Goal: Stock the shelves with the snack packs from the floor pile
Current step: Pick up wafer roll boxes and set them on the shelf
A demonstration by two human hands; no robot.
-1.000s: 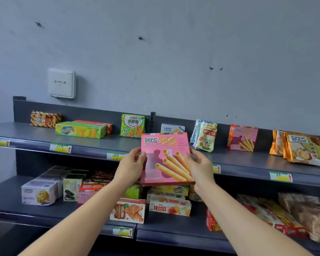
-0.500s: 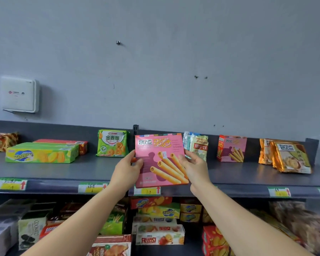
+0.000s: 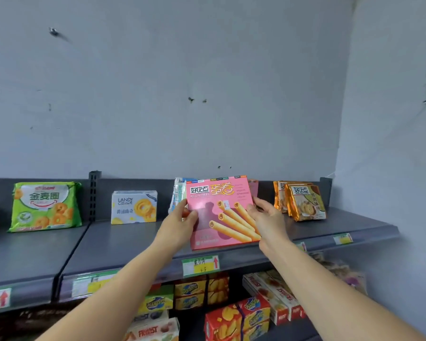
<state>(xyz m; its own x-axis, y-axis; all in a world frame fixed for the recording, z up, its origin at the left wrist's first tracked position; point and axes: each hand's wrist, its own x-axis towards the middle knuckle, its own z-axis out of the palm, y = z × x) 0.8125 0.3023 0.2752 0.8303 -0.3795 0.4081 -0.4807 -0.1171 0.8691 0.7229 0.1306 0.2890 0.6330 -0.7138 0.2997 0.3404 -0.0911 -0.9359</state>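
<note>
Pink egg-roll box (image 3: 221, 212) stands upright over the grey top shelf (image 3: 123, 242), near its front. I grasp it from both sides: left hand (image 3: 180, 225) pinching one edge, right hand (image 3: 266, 217) clasping the other, near the orange packs (image 3: 305, 203).

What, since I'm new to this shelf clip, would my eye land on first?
The pink box stands out: upright, mid-frame, over the front of the top shelf, held at its sides by the left hand and right hand. Next come the green pack standing at the left of that shelf and the orange packs standing near its right end.
</note>
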